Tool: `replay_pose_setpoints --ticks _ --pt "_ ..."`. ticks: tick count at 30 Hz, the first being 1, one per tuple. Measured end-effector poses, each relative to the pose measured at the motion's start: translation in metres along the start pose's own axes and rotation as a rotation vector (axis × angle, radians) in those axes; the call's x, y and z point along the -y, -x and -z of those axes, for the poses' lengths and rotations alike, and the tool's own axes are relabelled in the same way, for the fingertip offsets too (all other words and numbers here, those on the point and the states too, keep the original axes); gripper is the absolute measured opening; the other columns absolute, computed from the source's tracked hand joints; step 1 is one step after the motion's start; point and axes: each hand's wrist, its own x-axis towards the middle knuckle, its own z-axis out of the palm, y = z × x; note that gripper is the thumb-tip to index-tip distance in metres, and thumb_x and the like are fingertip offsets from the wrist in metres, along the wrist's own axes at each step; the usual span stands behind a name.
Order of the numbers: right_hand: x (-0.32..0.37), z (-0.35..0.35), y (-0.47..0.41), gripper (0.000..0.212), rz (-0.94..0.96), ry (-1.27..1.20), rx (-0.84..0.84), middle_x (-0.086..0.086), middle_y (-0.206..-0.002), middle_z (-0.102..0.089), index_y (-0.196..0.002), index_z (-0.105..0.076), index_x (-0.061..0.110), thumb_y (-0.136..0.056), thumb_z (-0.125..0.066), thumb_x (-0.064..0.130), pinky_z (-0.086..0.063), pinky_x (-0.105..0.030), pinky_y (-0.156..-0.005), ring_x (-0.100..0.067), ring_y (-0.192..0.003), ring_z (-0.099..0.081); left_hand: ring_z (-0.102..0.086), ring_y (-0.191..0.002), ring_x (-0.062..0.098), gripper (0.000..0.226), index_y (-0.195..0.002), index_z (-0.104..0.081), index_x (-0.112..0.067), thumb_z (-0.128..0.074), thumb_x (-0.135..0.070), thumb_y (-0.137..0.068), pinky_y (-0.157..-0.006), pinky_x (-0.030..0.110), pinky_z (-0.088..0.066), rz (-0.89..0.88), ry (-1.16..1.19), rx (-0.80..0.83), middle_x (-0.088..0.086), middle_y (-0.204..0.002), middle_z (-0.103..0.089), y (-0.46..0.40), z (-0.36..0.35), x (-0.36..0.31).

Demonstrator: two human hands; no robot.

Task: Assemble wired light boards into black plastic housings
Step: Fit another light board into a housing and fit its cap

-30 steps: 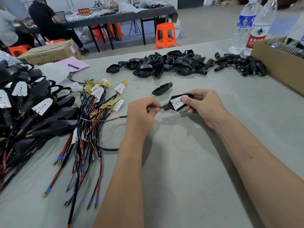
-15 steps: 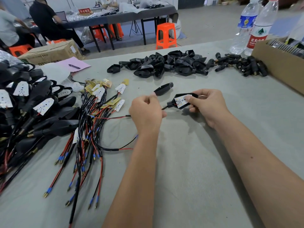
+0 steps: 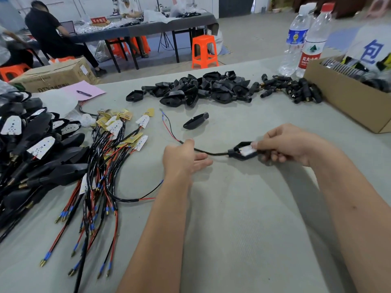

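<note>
My right hand (image 3: 289,144) grips a black plastic housing (image 3: 243,152) with a white light board (image 3: 247,150) seated in it, just above the grey table. A black sleeved cable (image 3: 213,153) runs out of the housing's narrow end to my left hand (image 3: 184,157), which pinches it under the thumb while the other fingers lie loosely stretched. Beyond that hand, the cable's red and black wire ends (image 3: 168,125) trail up and to the left. One empty housing (image 3: 195,121) lies on its own behind my hands.
A heap of empty housings (image 3: 201,89) and black connectors (image 3: 296,89) lies at the back. Loose wired boards (image 3: 118,144) spread out to the left, beside a pile of assembled units (image 3: 31,155). A cardboard box (image 3: 342,98) and two water bottles (image 3: 304,43) stand at the right.
My left hand has drawn the cable out through the housing's narrow end, so a long stretch now spans between the hands. The right hand has moved right with the housing.
</note>
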Motion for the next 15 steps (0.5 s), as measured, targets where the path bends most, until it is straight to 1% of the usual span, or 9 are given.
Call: replay_pose_setpoints --ticks 2,4,6,8,10,11,12,13,15 --pt "0.001 0.01 0.01 0.031 -0.022 0.21 0.085 -0.015 -0.066 -0.07 -0.073 -0.064 0.008 -0.083 -0.085 0.029 -0.033 -0.018 -0.034 -0.011 -0.038 -0.043 -0.075 -0.061 0.037 0.018 -0.101 -0.053 0.0 -0.055 -0.018 -0.096 -0.079 0.048 -0.064 -0.049 -0.057 -0.033 0.018 -0.074 -0.076 -0.003 -0.007 0.001" --pt "0.004 0.013 0.018 0.035 -0.034 0.338 0.186 -0.015 -0.067 -0.071 -0.074 -0.065 0.008 -0.083 -0.084 0.036 -0.034 -0.018 -0.036 -0.013 -0.04 -0.046 -0.075 -0.058 0.034 0.028 -0.11 -0.056 0.004 -0.056 -0.018 -0.092 -0.082 0.049 -0.063 -0.135 -0.175 -0.07 0.017 -0.076 -0.076 -0.008 -0.021 0.003" --pt "0.008 0.009 0.023 0.038 -0.038 0.414 0.279 -0.013 -0.066 -0.071 -0.073 -0.065 0.009 -0.084 -0.082 0.041 -0.036 -0.019 -0.037 -0.014 -0.041 -0.048 -0.074 -0.056 0.028 0.025 -0.107 -0.059 -0.001 -0.058 -0.019 -0.089 -0.083 0.045 -0.062 -0.248 -0.33 -0.073 0.011 -0.072 -0.075 -0.012 -0.039 0.004" --pt "0.012 0.007 0.024 0.046 -0.05 0.46 0.334 -0.012 -0.065 -0.07 -0.074 -0.066 0.008 -0.082 -0.079 0.051 -0.036 -0.019 -0.038 -0.015 -0.042 -0.049 -0.076 -0.066 0.024 0.018 -0.101 -0.062 -0.011 -0.063 -0.021 -0.086 -0.086 0.041 -0.06 -0.373 -0.559 -0.032 0.006 -0.076 -0.076 -0.014 -0.057 0.005" --pt "0.014 0.009 0.022 0.058 -0.063 0.478 0.339 -0.012 -0.065 -0.071 -0.077 -0.069 0.004 -0.081 -0.073 0.062 -0.038 -0.018 -0.038 -0.017 -0.042 -0.05 -0.073 -0.087 0.029 0.026 -0.104 -0.06 -0.016 -0.072 -0.026 -0.084 -0.089 0.041 -0.056 -0.486 -0.775 0.012 0.006 -0.093 -0.074 -0.019 -0.072 0.006" --pt "0.015 0.013 0.018 0.062 -0.062 0.456 0.296 -0.012 -0.065 -0.071 -0.08 -0.07 0.002 -0.084 -0.069 0.064 -0.039 -0.018 -0.039 -0.017 -0.042 -0.051 -0.069 -0.093 0.029 0.031 -0.105 -0.06 -0.017 -0.076 -0.029 -0.082 -0.09 0.042 -0.054 -0.527 -0.851 0.033 0.006 -0.098 -0.072 -0.023 -0.078 0.006" --pt "0.015 0.018 0.011 0.064 -0.051 0.408 0.208 -0.012 -0.064 -0.071 -0.082 -0.07 0.0 -0.088 -0.067 0.063 -0.041 -0.019 -0.039 -0.018 -0.042 -0.052 -0.067 -0.096 0.028 0.033 -0.105 -0.06 -0.019 -0.079 -0.031 -0.08 -0.09 0.041 -0.053 -0.559 -0.903 0.049 0.004 -0.1 -0.07 -0.027 -0.084 0.006" --pt "0.014 0.024 0.001 0.061 -0.028 0.343 0.078 -0.011 -0.064 -0.072 -0.085 -0.07 -0.001 -0.092 -0.066 0.059 -0.043 -0.02 -0.04 -0.017 -0.042 -0.054 -0.065 -0.096 0.027 0.032 -0.103 -0.061 -0.021 -0.08 -0.034 -0.08 -0.09 0.041 -0.054 -0.578 -0.932 0.056 0.002 -0.101 -0.068 -0.029 -0.089 0.005" --pt "0.012 0.034 -0.024 0.046 0.043 0.232 -0.245 -0.01 -0.067 -0.073 -0.088 -0.07 0.0 -0.099 -0.065 0.044 -0.049 -0.023 -0.043 -0.017 -0.045 -0.061 -0.065 -0.096 0.026 0.023 -0.097 -0.062 -0.024 -0.076 -0.038 -0.084 -0.088 0.039 -0.054 -0.603 -0.915 0.013 0.0 -0.099 -0.068 -0.032 -0.094 0.005"
